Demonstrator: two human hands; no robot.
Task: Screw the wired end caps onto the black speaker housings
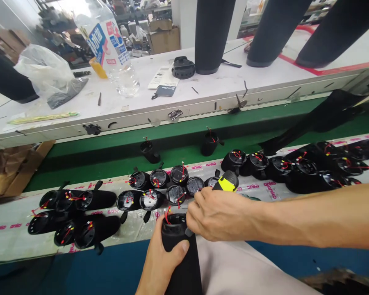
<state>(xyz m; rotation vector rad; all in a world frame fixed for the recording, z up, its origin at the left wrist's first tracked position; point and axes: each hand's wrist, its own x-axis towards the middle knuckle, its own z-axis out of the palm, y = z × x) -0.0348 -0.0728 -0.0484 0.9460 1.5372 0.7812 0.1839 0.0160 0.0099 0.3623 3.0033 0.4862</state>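
Note:
My left hand (162, 256) is wrapped around a black fabric-covered cylindrical speaker body (184, 266), thumb on its near side. The cylinder leans upright against my leg, its open top facing up with red wires (168, 216) sticking out at the rim. My right hand (209, 213) is closed at the right side of that rim. A yellow-and-black tool handle (228, 182) shows beyond its knuckles; the tool's working end is hidden. Just past my hands stand several similar black cylinders (176, 194) with open tops and red wires.
More cylinders lie in a group (95, 199) at left and stand in rows (279, 166) at right on plastic-covered boards. Behind is a green conveyor belt (117, 151). A white bench (135, 108) carries a plastic bottle (110, 53), a plastic bag (46, 67), a black cap (183, 67) and tall black cylinders (213, 37).

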